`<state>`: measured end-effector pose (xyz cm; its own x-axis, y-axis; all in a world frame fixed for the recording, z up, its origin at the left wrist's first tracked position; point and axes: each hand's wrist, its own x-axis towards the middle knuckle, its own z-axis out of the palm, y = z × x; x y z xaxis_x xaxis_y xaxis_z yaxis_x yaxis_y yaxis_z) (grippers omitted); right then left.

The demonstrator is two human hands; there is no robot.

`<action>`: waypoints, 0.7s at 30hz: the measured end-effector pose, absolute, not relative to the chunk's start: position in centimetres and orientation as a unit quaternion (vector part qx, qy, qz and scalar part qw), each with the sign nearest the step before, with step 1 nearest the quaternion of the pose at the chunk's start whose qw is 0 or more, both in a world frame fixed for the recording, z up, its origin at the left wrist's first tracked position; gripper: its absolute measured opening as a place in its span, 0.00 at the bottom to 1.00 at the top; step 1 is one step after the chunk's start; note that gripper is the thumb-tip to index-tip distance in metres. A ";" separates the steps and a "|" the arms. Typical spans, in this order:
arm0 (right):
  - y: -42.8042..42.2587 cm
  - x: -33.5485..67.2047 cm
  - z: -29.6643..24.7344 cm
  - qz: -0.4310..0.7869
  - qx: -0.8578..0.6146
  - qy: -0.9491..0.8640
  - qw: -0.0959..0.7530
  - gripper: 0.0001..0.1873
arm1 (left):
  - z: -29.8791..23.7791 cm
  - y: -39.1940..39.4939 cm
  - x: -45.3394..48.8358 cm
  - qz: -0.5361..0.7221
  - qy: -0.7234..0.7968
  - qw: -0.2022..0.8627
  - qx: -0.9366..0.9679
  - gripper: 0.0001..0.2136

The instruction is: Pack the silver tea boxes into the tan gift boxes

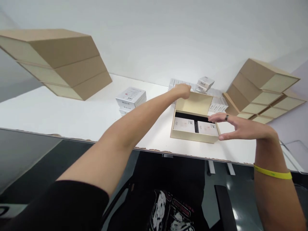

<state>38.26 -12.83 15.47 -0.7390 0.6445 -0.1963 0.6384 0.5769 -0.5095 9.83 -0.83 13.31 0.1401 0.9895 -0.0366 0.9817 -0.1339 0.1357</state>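
An open beige gift box [193,135] sits on the white table [72,118] in front of me, its lid [196,102] standing up at the back. Two white cartons [184,124] lie side by side in its black interior. My left hand [183,90] reaches across to the lid's top left corner, fingers curled over its edge. My right hand [237,126], a ring on one finger and a yellow band on the wrist, hovers at the box's right side with fingers and thumb spread, touching the right rim.
Stacks of closed beige boxes stand at the far left [60,64] and far right [262,93]. Small white cartons lie stacked at mid-table [131,98] and in a row behind the open box [204,84]. The table's front edge runs just below the box.
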 end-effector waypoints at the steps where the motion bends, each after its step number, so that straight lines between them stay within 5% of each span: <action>1: -13.3 38.9 15.6 0.309 -0.362 -0.879 0.025 0.40 | 13.7 -1.0 9.9 0.032 0.659 0.067 0.748 0.19; 6: -16.7 41.4 14.0 0.355 -0.376 -0.836 0.186 0.25 | 15.1 -3.7 11.4 0.057 0.673 0.062 0.735 0.19; 11: -21.1 46.1 9.4 0.367 -0.335 -0.795 0.348 0.22 | 13.2 -12.8 11.9 0.115 0.598 0.038 0.792 0.42; 16: -25.4 49.2 4.3 0.418 -0.363 -0.736 0.391 0.27 | 7.9 -24.3 7.8 0.251 0.454 0.102 0.849 0.44; 21: -27.7 47.2 1.6 0.431 -0.358 -0.719 0.412 0.26 | 3.4 -22.0 4.4 0.305 0.490 0.228 0.784 0.55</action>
